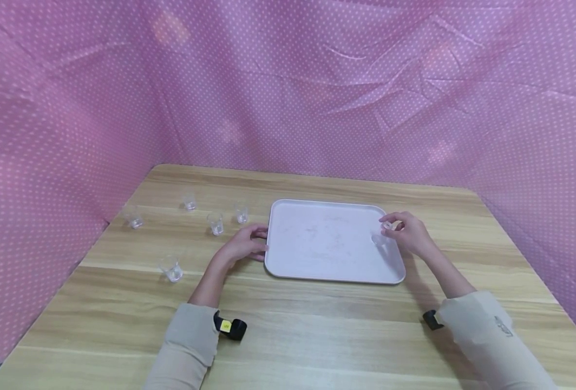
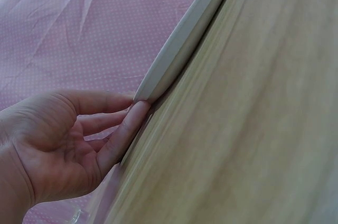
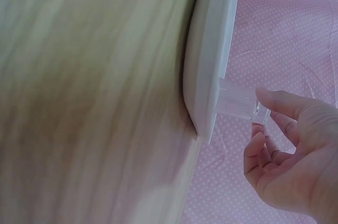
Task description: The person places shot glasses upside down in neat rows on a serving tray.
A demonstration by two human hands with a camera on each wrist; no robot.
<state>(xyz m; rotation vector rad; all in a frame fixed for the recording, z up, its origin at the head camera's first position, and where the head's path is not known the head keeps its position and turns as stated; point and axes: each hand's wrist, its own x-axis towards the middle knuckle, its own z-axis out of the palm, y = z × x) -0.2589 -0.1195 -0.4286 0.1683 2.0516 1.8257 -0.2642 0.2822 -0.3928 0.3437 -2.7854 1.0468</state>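
A white rectangular tray (image 1: 327,238) lies on the wooden table. My left hand (image 1: 243,244) is at its left side, with fingertips touching the rim (image 2: 163,63); these fingers (image 2: 124,131) are fairly straight. Over the tray's right part, my right hand (image 1: 407,233) pinches a small clear glass (image 3: 237,101) by its thick base between thumb and fingers. That glass is upside down, its mouth towards the tray surface. Whether the mouth touches the tray, I cannot tell.
Several more clear glasses stand upright on the table left of the tray, including one glass (image 1: 172,269) nearest the front and another glass (image 1: 215,223) close to my left hand. Pink dotted cloth (image 1: 288,97) hangs around the table's back and sides.
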